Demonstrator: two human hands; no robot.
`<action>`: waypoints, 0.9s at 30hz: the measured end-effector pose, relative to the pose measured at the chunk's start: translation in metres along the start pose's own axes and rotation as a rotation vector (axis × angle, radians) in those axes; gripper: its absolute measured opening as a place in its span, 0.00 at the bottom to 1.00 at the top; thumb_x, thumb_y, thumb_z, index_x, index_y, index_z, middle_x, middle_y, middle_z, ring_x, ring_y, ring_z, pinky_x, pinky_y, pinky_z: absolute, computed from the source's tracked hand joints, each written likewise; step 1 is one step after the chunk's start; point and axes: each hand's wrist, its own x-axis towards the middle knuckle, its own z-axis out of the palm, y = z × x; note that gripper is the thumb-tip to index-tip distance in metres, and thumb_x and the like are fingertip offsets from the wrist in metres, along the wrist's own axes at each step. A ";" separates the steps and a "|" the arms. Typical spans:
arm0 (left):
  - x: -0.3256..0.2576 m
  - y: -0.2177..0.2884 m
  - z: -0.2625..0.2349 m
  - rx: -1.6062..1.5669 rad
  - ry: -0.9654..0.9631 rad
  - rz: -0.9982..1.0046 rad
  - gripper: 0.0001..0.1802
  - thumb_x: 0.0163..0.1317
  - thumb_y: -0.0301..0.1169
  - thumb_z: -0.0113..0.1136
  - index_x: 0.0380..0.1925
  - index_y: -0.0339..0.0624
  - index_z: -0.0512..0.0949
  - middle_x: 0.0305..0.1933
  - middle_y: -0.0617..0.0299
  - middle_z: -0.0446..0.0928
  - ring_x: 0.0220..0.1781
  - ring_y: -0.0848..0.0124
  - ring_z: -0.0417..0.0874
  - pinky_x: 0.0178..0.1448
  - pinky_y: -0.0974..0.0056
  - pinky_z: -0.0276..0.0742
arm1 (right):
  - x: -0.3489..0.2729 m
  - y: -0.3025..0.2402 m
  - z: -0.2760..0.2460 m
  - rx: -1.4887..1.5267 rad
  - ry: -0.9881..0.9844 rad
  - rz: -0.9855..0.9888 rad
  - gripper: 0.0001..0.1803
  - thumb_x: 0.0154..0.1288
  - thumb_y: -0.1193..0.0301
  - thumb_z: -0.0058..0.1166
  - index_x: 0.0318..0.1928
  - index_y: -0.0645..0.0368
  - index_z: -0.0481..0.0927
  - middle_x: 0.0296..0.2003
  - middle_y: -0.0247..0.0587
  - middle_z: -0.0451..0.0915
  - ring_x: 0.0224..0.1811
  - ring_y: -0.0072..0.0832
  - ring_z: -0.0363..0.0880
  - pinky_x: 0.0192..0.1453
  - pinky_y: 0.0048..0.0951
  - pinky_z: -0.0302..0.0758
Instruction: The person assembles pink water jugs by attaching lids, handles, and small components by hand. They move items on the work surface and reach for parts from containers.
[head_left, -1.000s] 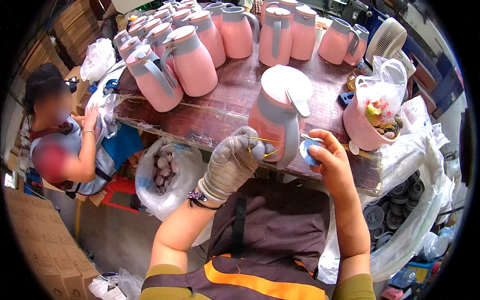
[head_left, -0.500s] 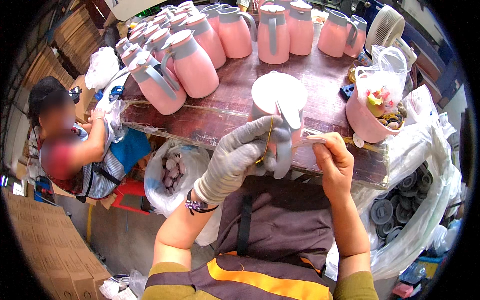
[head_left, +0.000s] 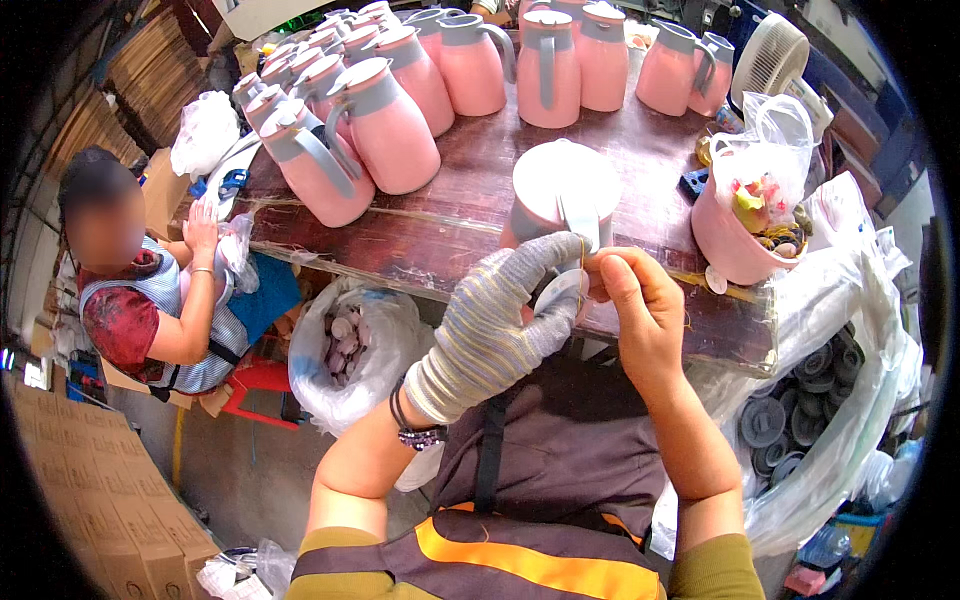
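Note:
A pink jug (head_left: pixel 566 180) with a white lid and grey handle stands at the table's front edge, its handle side toward me. My left hand (head_left: pixel 505 310), in a grey striped glove, is closed beside the handle, with a pale rounded tag (head_left: pixel 557 292) under its thumb. A thin yellow cord (head_left: pixel 584 256) shows at the gloved fingertips. Bare, my right hand (head_left: pixel 645 305) pinches close to the left fingertips, apparently on the cord; its fingers partly hide what they hold. The lower jug is hidden behind both hands.
Several pink jugs (head_left: pixel 385 130) crowd the back of the dark table (head_left: pixel 470 200). A pink tub (head_left: pixel 735 235) with bags and cords stands right, near a fan (head_left: pixel 770 55). Bags of pale parts (head_left: pixel 345 345) and grey lids (head_left: pixel 790 420) flank me. A co-worker (head_left: pixel 160 290) sits left.
My right hand has moved left to meet my left hand; the pale tag it held is now by my left thumb. The jug has shifted slightly right. The co-worker's head and hands have moved.

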 end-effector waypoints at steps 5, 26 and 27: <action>-0.006 -0.010 -0.003 -0.409 0.057 -0.127 0.19 0.65 0.29 0.59 0.55 0.38 0.71 0.44 0.64 0.78 0.44 0.78 0.78 0.50 0.71 0.76 | -0.034 0.035 0.019 0.182 -0.171 0.202 0.19 0.68 0.66 0.56 0.51 0.66 0.72 0.44 0.37 0.78 0.48 0.23 0.74 0.54 0.27 0.70; -0.063 -0.091 -0.018 0.160 -0.001 0.073 0.11 0.56 0.25 0.60 0.40 0.38 0.76 0.33 0.56 0.79 0.34 0.66 0.82 0.44 0.61 0.77 | 0.000 0.049 0.047 -0.024 0.100 -0.047 0.25 0.70 0.71 0.50 0.64 0.67 0.65 0.58 0.49 0.72 0.60 0.32 0.70 0.65 0.31 0.64; -0.060 -0.092 -0.008 0.364 -0.152 0.154 0.10 0.55 0.27 0.61 0.37 0.39 0.76 0.31 0.54 0.79 0.32 0.61 0.81 0.42 0.57 0.77 | 0.012 0.054 0.059 -0.081 0.064 -0.067 0.26 0.70 0.70 0.50 0.65 0.67 0.65 0.59 0.50 0.71 0.62 0.33 0.70 0.66 0.32 0.63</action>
